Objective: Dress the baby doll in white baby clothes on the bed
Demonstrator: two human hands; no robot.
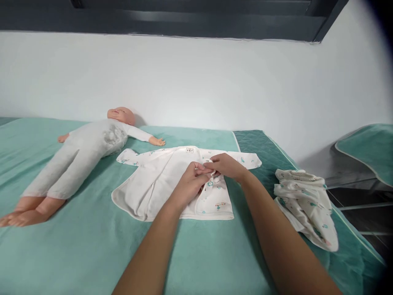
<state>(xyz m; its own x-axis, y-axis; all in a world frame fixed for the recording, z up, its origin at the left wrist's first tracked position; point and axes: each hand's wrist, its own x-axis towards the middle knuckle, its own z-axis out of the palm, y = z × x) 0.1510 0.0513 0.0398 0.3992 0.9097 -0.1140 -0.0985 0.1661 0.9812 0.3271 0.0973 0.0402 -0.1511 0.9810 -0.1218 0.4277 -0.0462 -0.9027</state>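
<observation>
A white baby shirt (166,184) with small green and orange prints lies spread on the bed, its left front laid open and its sleeves stretched out to both sides. Over its right front panel, my left hand (195,180) and my right hand (225,166) meet with fingertips close together. Both pinch the shirt's front edge, which is lifted a little between them. My fingers partly cover the exact spot they grip.
A baby doll (82,151) in white cloth lies at the left. Folded printed baby clothes (305,205) rest at the right on the green bed cover (76,254). Behind stands a white wall (190,82), with a dark frame (184,20) above.
</observation>
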